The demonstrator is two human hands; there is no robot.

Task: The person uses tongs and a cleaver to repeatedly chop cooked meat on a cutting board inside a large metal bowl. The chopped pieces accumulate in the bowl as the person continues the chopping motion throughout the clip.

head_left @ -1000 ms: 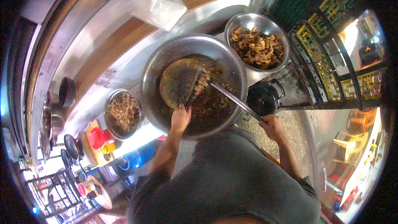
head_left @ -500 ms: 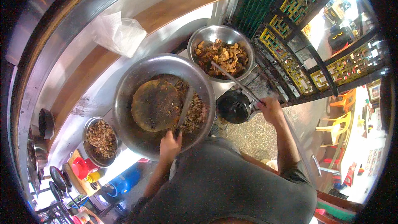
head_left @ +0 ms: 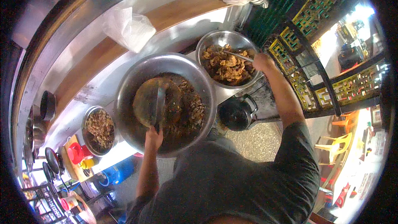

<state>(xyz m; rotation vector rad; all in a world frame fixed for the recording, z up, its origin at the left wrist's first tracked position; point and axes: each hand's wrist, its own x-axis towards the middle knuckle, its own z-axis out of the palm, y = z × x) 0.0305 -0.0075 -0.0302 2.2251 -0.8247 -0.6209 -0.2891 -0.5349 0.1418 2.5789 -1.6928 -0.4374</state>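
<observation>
"Head view. State of each grip?"

"The left hand (head_left: 154, 138) clenches the handle of a broad-bladed knife (head_left: 160, 101). The right hand (head_left: 263, 63) grasps a pair of tongs (head_left: 240, 56), tips down in the metal bowl (head_left: 228, 36). Whether those tips pinch anything, I cannot tell."

"Which step is in hand?"

"In my judgement, picking out one of the browned pieces (head_left: 226, 69), which lie heaped in that bowl, just beyond the basin (head_left: 170, 63). The next move calls for a firm squeeze of the tongs and a level carry, with the blade kept clear of the chopping block (head_left: 143, 105)."

"Materials and shapes?"

"Basin: wide, round, dull grey metal. Block: a thick-looking disc inside it, face dark and mottled. Chopped bits (head_left: 192, 103), small and crumbly, lie to its right. Bowl: shinier metal, curved walls; its pieces are ragged, golden to dark brown. A smaller bowl (head_left: 101, 151) at left holds paler, finely cut food. The worktop (head_left: 224, 94) is white and smooth."

"Knife against block?"

"Blade above it; contact cannot be confirmed."
</observation>
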